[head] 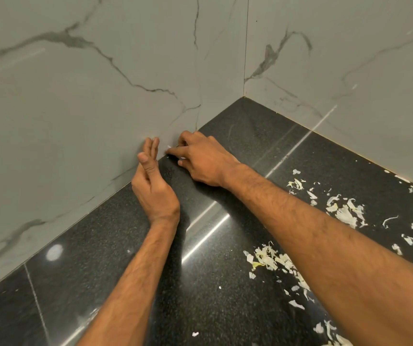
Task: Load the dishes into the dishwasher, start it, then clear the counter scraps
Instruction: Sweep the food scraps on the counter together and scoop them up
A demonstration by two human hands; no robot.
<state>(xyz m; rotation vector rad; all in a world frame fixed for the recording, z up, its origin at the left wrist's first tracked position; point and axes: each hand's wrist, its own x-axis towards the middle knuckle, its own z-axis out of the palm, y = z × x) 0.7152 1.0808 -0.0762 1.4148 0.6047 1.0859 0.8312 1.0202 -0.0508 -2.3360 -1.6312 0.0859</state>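
Scraps (345, 213): scattered on the black counter (115, 245).
Left hand (151, 186): held flat, fingers straight, against the wall (75, 108).
Right hand (205, 161): a small scrap (168, 147) is pinched.

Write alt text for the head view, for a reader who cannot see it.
Two bare hands work where a black speckled counter meets a grey marbled wall: the right hand touches small white bits at the wall's foot, the left hand stands open beside it. Pale scraps litter the counter to the right.
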